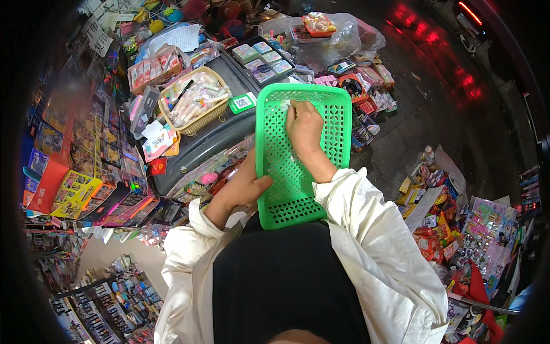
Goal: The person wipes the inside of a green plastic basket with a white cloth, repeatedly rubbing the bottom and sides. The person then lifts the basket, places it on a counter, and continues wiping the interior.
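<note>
A green plastic basket (338, 117) with perforated walls is tilted in front of my body, its inside facing me. My left hand (247, 182) grips its left side, thumb over the rim and the other fingers hidden behind it. Inside the basket, my right hand (305, 127) is closed, knuckles up, near the far left corner. A bit of white, crumpled material (285, 105) shows at its fingertips; it looks like tissue or a wipe, but most is covered by the fingers. No other contents can be made out in the basket.
Left of the basket, a dark counter (200, 156) carries a cream basket (201, 127) of pens, a green code card (242, 102) and a tray of small boxes (264, 62). Packaged goods (366, 86) lie behind. Snack packets (438, 238) are heaped at right; display boxes (74, 192) stand at left.
</note>
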A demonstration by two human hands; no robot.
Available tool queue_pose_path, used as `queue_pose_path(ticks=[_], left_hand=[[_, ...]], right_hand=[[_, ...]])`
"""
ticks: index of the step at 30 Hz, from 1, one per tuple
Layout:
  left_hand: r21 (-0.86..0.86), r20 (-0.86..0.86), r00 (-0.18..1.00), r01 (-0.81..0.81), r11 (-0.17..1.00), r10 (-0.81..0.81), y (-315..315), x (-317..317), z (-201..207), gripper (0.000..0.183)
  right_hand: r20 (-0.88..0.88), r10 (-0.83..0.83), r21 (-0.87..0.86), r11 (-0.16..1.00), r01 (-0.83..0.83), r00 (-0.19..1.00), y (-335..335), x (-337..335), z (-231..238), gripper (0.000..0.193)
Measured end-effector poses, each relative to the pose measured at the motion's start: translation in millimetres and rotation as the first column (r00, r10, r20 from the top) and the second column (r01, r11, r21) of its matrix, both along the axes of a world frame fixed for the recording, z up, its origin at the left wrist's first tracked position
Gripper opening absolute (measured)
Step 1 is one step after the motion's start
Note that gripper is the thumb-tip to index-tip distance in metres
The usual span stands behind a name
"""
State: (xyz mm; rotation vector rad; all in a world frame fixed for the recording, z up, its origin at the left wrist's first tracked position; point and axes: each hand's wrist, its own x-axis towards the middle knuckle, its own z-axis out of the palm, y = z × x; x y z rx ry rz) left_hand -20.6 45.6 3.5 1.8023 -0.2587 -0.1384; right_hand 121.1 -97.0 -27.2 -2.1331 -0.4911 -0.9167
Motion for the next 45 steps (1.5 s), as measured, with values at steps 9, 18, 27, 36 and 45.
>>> queue_pose_path(ticks=[9, 18, 27, 36, 45], left_hand=[[-0.073, -0.015, 1.000, -0.013, 0.997, 0.012, 4, -1, -15, 0.078], [-0.105, -0.088, 0.996, -0.014, 0.994, 0.005, 13, -4, -38, 0.081], [-0.148, -0.075, 0.997, 0.003, 0.989, -0.014, 2, -8, -45, 0.072], [-0.295, -0.203, 0.964, -0.226, 0.928, 0.170, 7, -6, -51, 0.074], [-0.180, -0.278, 0.948, -0.209, 0.961, 0.154, 2, 0, -47, 0.073]], right_hand=[[-0.018, 0.295, 0.151, 0.945, -0.289, 0.955, 29, -14, 22, 0.006], [-0.317, 0.482, -0.308, 0.762, -0.569, 0.817, -16, -97, -32, 0.025], [0.001, 0.327, -0.200, 0.926, -0.320, 0.945, 4, -15, 4, 0.008], [-0.561, 0.596, -0.164, 0.601, -0.782, 0.575, -31, -129, -60, 0.015], [-0.843, 0.312, -0.385, 0.220, -0.897, 0.438, -88, -114, -34, 0.015]])
